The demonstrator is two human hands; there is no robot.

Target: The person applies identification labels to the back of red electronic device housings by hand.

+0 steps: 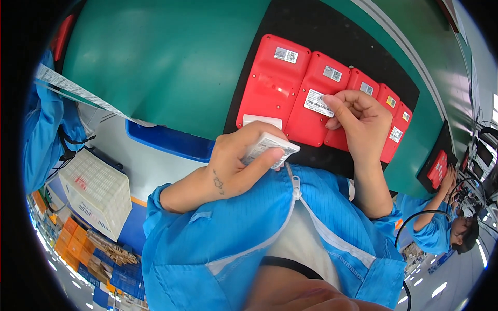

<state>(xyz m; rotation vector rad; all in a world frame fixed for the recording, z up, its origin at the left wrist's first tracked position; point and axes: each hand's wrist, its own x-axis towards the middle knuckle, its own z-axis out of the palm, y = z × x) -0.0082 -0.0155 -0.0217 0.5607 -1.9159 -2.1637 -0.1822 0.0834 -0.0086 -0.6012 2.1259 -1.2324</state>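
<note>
Left fingers [263, 160] tight round label stack [271, 143], right fingers [340, 108] pinched at label [315, 102], tray [168, 142] nearby

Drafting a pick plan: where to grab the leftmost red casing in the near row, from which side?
Leftmost red casing: probably the upper part of its left long edge, coming from the left. That edge faces bare black mat; its right edge lies close along the next red casing, leaving little finger room.
</note>
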